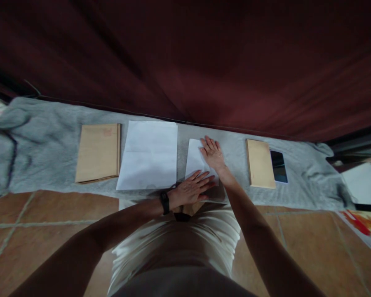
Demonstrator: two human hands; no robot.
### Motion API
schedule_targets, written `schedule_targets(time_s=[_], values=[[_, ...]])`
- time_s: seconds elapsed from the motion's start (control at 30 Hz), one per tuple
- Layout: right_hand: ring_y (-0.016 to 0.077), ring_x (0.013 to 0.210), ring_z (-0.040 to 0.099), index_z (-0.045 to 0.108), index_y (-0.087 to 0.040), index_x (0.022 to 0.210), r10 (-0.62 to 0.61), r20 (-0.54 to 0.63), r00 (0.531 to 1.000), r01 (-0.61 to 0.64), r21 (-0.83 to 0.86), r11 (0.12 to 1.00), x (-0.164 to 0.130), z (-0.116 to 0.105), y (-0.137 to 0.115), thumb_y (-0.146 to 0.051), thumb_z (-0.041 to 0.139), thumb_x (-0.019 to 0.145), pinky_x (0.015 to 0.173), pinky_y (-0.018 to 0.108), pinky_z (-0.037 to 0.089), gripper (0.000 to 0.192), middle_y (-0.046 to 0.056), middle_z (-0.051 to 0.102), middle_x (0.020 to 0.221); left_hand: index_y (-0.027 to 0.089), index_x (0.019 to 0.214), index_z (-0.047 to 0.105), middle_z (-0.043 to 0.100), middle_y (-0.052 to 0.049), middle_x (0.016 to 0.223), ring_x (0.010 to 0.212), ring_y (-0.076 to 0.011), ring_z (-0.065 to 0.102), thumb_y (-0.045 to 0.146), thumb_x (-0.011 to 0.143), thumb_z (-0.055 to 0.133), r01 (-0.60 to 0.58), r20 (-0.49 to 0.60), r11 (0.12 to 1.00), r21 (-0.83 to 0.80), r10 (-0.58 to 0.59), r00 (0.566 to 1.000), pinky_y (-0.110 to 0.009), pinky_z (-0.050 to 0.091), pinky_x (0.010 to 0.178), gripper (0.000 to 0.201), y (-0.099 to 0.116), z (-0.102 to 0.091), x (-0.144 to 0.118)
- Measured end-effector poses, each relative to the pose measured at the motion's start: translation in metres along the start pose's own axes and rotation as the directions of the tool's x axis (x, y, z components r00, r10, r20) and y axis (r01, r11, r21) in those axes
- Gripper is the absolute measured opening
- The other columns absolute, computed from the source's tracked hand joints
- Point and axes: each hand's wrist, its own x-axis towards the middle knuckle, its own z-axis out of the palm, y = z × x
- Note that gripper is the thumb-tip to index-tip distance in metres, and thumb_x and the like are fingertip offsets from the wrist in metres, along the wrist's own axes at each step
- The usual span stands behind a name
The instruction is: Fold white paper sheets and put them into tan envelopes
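Both hands lie flat on a small folded white paper (195, 161) in the middle of a grey blanket (46, 144) spread over the tiled floor (49, 214). The left hand (191, 189) presses the near edge with its fingers stretched out toward the right. The right hand (212, 154) rests palm down on the far right corner. Neither grip is closed on anything: the fingers are spread and flat, pressing rather than pinching.

The sheet looks already folded, since it is narrower than the large white sheet (148, 154) lying unfolded just to its left. I would judge the hands to be smoothing or creasing a fold. The larger sheet shows no sign of being worked.

The folded paper's long axis runs near to far, leaning a little left at the far end, and its short edges face the person and the dark red curtain (204, 62) beyond.

A tan envelope (98, 152) lies at the far left, touching or just beside the large sheet. A second tan envelope (260, 163) lies to the right, with a dark phone (278, 166) beside it.
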Motion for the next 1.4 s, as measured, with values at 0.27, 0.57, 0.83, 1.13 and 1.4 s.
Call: schedule_targets(time_s=[0.27, 0.57, 0.83, 1.13, 1.4], values=[[0.0275, 0.155, 0.027, 0.033, -0.014, 0.160, 0.134, -0.070, 0.989, -0.134, 0.002, 0.991, -0.034, -0.002, 0.019, -0.044, 0.023, 0.108, 0.126, 0.054, 0.019, 0.061, 0.013, 0.031, 0.167, 0.025, 0.153, 0.045, 0.037, -0.005, 0.165, 0.156, -0.0240, 0.025, 0.054, 0.102, 0.046, 0.010, -0.013, 1.000, 0.002, -0.010, 1.000, -0.046, 0.014, 0.128, 0.058, -0.001, 0.003, -0.001], [0.0273, 0.154, 0.030, 0.036, -0.016, 0.159, 0.188, -0.163, 0.969, -0.187, 0.022, 0.982, -0.090, -0.006, 0.013, -0.040, 0.027, 0.108, 0.125, 0.053, 0.024, 0.057, 0.013, 0.036, 0.164, 0.014, 0.156, 0.035, 0.035, -0.014, 0.165, 0.155, -0.0231, 0.027, 0.051, 0.105, 0.039, 0.067, -0.015, 0.998, 0.006, -0.067, 0.998, -0.045, 0.017, 0.128, 0.063, 0.001, 0.001, -0.002], [0.0256, 0.152, 0.035, 0.036, -0.024, 0.159, 0.048, -0.064, 0.997, -0.045, 0.046, 0.998, -0.164, -0.014, -0.029, -0.033, 0.038, 0.107, 0.126, 0.052, 0.025, 0.053, 0.008, 0.036, 0.164, 0.009, 0.159, 0.025, 0.030, -0.018, 0.166, 0.156, -0.0235, 0.023, 0.037, 0.106, 0.029, 0.259, -0.097, 0.962, -0.088, -0.267, 0.959, -0.044, 0.023, 0.128, 0.061, 0.000, 0.010, 0.009], [0.0250, 0.152, 0.036, 0.041, -0.023, 0.157, 0.056, -0.072, 0.996, -0.054, 0.037, 0.998, -0.169, -0.013, -0.035, -0.034, 0.038, 0.107, 0.127, 0.052, 0.026, 0.051, 0.008, 0.039, 0.163, 0.009, 0.159, 0.030, 0.035, -0.016, 0.164, 0.155, -0.0253, 0.027, 0.035, 0.105, 0.028, 0.304, -0.130, 0.952, -0.039, -0.306, 0.943, -0.049, 0.017, 0.129, 0.060, -0.023, 0.016, 0.067], [0.0254, 0.151, 0.037, 0.035, -0.025, 0.160, 0.069, -0.060, 0.996, -0.066, 0.036, 0.997, -0.168, -0.018, -0.037, -0.036, 0.036, 0.108, 0.127, 0.051, 0.026, 0.053, 0.006, 0.037, 0.163, 0.007, 0.159, 0.031, 0.029, -0.015, 0.166, 0.157, -0.0260, 0.021, 0.037, 0.104, 0.032, 0.479, -0.176, 0.878, -0.008, -0.472, 0.864, -0.049, 0.015, 0.130, 0.063, -0.048, 0.015, 0.062]])
